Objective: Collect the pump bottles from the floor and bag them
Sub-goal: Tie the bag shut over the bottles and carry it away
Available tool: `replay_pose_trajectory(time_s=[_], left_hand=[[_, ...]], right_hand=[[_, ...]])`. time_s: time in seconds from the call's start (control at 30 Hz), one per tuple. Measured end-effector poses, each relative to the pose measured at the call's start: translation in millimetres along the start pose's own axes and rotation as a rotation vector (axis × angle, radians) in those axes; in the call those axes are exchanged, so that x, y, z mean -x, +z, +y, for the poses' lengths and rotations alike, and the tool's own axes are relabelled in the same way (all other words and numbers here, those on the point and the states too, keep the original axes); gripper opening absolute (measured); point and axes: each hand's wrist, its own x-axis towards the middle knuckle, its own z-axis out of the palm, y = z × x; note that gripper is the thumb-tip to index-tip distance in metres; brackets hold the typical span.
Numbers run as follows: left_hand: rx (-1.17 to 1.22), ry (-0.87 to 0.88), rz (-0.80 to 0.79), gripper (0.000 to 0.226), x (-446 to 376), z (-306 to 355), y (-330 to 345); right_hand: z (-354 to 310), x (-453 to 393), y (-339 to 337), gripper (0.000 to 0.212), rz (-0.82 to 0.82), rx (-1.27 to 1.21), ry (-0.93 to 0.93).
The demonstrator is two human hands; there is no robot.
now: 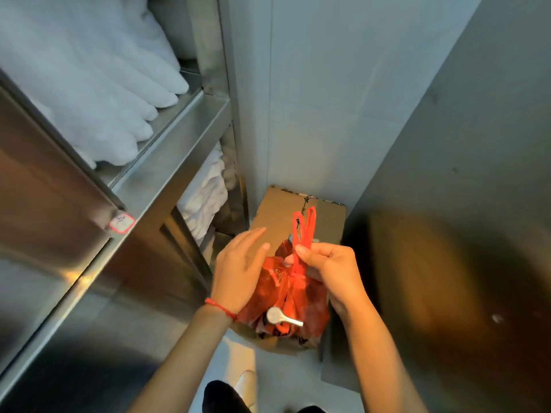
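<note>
A red plastic bag (277,293) hangs in front of me above a cardboard box (274,213). Its two handles (304,228) stand upright and are knotted together just below my fingers. My right hand (328,269) pinches the handles at the knot and holds the bag up. My left hand (241,269) lies against the bag's left side with its fingers straight. A silver pump head (278,318) of a pump bottle pokes out near the bag's lower part. The bottles' bodies are hidden inside the bag.
A steel shelf unit (167,150) with stacked white towels (98,93) fills the left. Grey walls close in at the back and right. The cardboard box stands on the floor in the corner. My white shoe (246,386) is below.
</note>
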Motion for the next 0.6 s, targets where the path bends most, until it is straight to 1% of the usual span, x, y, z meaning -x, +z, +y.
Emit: replay_pose_trajectory(time_s=[0.07,0.17,0.3,0.47,0.6], left_hand=[[-0.113,0.005,0.018,0.031,27.4,2.0,-6.4],[-0.25,-0.042,0.07,0.038,68.9,9.1,-15.6],[-0.423,-0.12,0.121,0.044,115.7,18.7,-28.0],[-0.563,-0.229,0.135,0.046,169.2,27.3,-50.5],[-0.616,-0.302,0.16,0.048,208.6,35.4,-69.7]], right_hand=[[2.5,14.5,1.6,0.018,-0.038,-0.001,0.022],[6.5,36.8,3.6,0.02,-0.059,-0.007,0.029],[5.8,61.1,7.0,0.012,-0.062,-0.047,0.027],[8.3,94.0,14.5,0.013,-0.124,0.022,0.015],[15.6,119.4,20.5,0.014,-0.157,0.075,0.026]])
